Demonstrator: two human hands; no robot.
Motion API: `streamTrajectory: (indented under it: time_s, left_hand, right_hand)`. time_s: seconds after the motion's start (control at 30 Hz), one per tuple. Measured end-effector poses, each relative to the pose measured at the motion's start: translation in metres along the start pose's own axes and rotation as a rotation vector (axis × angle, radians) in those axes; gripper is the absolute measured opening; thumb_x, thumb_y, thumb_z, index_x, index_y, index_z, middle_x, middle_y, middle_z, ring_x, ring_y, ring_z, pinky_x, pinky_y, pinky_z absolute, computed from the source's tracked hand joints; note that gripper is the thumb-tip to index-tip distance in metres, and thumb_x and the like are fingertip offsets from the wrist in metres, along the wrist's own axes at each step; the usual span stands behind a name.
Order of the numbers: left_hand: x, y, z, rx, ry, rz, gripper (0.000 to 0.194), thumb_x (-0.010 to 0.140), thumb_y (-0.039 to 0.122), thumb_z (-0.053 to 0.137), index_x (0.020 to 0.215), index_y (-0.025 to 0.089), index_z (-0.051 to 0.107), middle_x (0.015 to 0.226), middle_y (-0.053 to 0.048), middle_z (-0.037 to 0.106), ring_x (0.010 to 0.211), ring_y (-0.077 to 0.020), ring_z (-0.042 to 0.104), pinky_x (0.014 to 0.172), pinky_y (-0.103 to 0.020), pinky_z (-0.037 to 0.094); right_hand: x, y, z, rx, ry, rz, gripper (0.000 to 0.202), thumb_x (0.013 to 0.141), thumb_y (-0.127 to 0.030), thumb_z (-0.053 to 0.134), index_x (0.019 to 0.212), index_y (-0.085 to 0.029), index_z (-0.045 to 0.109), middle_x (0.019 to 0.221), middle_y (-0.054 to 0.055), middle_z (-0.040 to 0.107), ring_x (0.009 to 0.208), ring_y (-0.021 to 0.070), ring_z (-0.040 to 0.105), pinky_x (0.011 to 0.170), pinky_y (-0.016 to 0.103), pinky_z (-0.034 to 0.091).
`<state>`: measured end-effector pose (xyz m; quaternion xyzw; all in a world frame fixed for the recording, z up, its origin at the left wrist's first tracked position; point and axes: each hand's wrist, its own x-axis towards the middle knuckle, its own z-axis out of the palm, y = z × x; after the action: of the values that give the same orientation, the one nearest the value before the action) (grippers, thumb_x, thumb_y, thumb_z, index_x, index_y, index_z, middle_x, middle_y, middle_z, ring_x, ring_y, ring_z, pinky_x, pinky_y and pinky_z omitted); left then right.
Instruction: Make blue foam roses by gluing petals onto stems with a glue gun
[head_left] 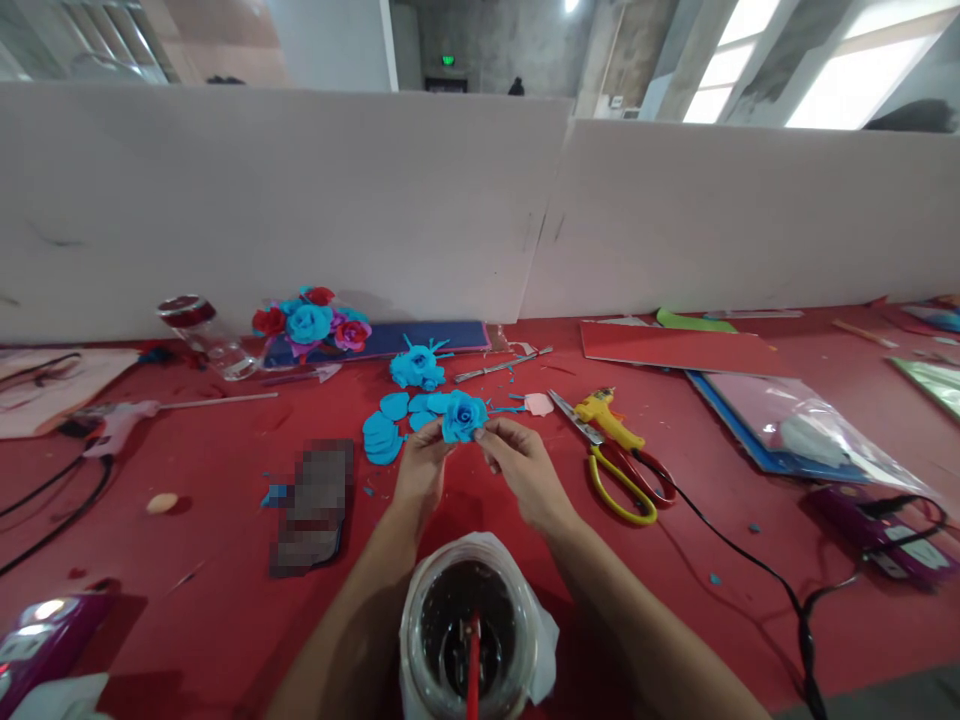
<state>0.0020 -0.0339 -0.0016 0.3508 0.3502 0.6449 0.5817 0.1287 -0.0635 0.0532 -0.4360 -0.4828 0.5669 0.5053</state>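
Observation:
Between my two hands is a blue paper rose (463,416), its petals curled round a tight centre. My left hand (422,462) pinches its left edge, and my right hand (519,462) pinches its right edge; the exact fingertip contact is partly hidden. Just behind and left of the rose lie loose blue petals (382,438), some stacked. Farther back sits a cluster of finished blue flowers (418,366). A glass jar (414,640) with a red-handled tool inside stands between my forearms.
Scissors (621,485) and a yellow glue gun (609,416) with a cord lie at right. Left are a phone (319,505), a pink glue gun (124,425) and a tipped glass bottle (217,345). A bouquet (309,322) rests near the white partition (300,200). Power strips (877,530) sit near the edges.

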Motion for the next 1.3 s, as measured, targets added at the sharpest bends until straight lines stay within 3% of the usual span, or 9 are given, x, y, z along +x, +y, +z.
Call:
streamTrajectory:
  time_s: [0.23, 0.33, 0.47, 0.87, 1.3]
  left_hand:
    - [0.004, -0.008, -0.006, -0.001, 0.142, -0.047, 0.02, 0.054, 0.024, 0.083, 0.069, 0.019, 0.072, 0.066, 0.002, 0.067, 0.065, -0.0104, 0.056, 0.071, -0.026, 0.045]
    - [0.004, -0.007, -0.005, -0.013, 0.146, -0.037, 0.019, 0.052, 0.025, 0.084, 0.064, 0.018, 0.07, 0.066, 0.001, 0.067, 0.066, -0.0109, 0.056, 0.069, -0.025, 0.045]
    - [0.005, -0.006, -0.005, -0.025, 0.142, -0.057, 0.024, 0.051, 0.028, 0.084, 0.07, 0.019, 0.073, 0.072, 0.0, 0.07, 0.068, -0.0117, 0.057, 0.069, -0.026, 0.045]
    - [0.011, -0.008, -0.011, 0.007, 0.17, -0.094, 0.024, 0.053, 0.028, 0.083, 0.073, 0.019, 0.074, 0.068, 0.0, 0.066, 0.069, -0.0122, 0.058, 0.066, -0.025, 0.042]
    - [0.016, -0.007, -0.018, 0.005, 0.181, -0.035, 0.024, 0.051, 0.029, 0.083, 0.068, 0.017, 0.072, 0.062, 0.0, 0.063, 0.056, -0.0082, 0.048, 0.054, -0.023, 0.034]
  right_hand:
    - [0.004, 0.005, -0.006, -0.014, 0.078, -0.009, 0.012, 0.073, -0.03, 0.057, 0.066, -0.02, 0.059, 0.055, -0.005, 0.048, 0.054, 0.0106, 0.041, 0.054, 0.026, 0.03]
    - [0.005, 0.005, -0.01, -0.048, 0.153, -0.027, 0.011, 0.07, -0.024, 0.05, 0.065, -0.02, 0.06, 0.06, -0.002, 0.054, 0.058, 0.0122, 0.046, 0.057, 0.027, 0.033]
    - [0.007, 0.003, -0.016, -0.05, 0.194, -0.073, 0.015, 0.068, -0.022, 0.047, 0.055, -0.02, 0.053, 0.056, -0.002, 0.05, 0.055, 0.012, 0.044, 0.054, 0.027, 0.031]
    - [0.012, 0.008, -0.017, -0.119, 0.213, -0.091, 0.019, 0.084, -0.04, 0.054, 0.082, -0.022, 0.061, 0.056, -0.005, 0.048, 0.052, 0.0107, 0.04, 0.052, 0.026, 0.03]
    - [0.016, 0.021, -0.013, -0.165, 0.184, -0.065, 0.022, 0.082, -0.042, 0.055, 0.076, -0.022, 0.06, 0.054, -0.005, 0.046, 0.051, 0.0114, 0.04, 0.053, 0.026, 0.033]
